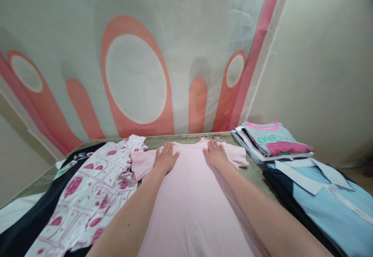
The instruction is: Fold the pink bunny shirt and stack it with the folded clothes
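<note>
A pale pink short-sleeved T-shirt (pixel 192 195) lies spread out on the table, its neckline at the far side and its lower part running out of view toward me. My left hand (pixel 166 158) rests flat on its left shoulder, fingers stretched out. On the right shoulder lies my right hand (pixel 216 155), also flat with the fingers extended. Neither hand grips the cloth. The left sleeve touches a white garment with a pink print (pixel 96 187) beside it.
Dark clothing (pixel 32 218) lies under the printed garment at the left. To the right stand a stack of folded clothes with a grey and pink top (pixel 271 136) and a light blue collared garment (pixel 329 198). A wall with an orange-pink pattern (pixel 171 105) rises behind the table (pixel 157 140).
</note>
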Tool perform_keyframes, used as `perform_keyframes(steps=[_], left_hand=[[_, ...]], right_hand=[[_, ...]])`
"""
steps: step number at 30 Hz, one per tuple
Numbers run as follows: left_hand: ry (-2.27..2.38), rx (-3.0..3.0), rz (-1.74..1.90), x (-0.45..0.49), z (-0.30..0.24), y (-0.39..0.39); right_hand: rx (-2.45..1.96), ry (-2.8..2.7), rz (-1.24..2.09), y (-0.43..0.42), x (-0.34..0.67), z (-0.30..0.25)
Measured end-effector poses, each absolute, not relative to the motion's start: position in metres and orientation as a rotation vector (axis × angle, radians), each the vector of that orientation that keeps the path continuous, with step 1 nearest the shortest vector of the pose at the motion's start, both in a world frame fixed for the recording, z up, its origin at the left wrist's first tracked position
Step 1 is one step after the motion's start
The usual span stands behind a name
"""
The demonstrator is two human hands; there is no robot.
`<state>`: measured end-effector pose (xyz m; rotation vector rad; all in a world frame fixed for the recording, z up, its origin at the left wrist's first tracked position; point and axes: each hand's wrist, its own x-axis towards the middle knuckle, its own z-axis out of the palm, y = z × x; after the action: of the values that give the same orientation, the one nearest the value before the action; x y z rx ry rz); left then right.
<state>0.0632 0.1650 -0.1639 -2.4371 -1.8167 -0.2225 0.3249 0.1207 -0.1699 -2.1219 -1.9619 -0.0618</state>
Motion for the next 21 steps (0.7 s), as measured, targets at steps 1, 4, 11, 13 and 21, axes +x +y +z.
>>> perform_keyframes(steps=[1, 4, 11, 13, 21], left_hand=[[-1.814, -2.44, -0.223, 0.057, -0.163, 0.166], [-1.807, -2.43, -0.246, 0.046, -0.157, 0.168], [-1.599, -2.568, -0.298, 0.062, -0.144, 0.157], [-1.563, -2.636, -0.249, 0.066, -0.147, 0.155], [-1.609, -2.679, -0.169, 0.06, -0.155, 0.158]], right_hand=[[-2.127, -1.945, -0.06, 0.122, 0.33, -0.17], [-2.13, -1.884, -0.073, 0.124, 0.339, -0.17], [-1.77, -2.033, -0.087, 0.113, 0.337, -0.159], [-1.663, -2.195, 0.003, 0.11, 0.334, -0.157], [-2.096, -2.17, 0.189, 0.117, 0.328, -0.149]])
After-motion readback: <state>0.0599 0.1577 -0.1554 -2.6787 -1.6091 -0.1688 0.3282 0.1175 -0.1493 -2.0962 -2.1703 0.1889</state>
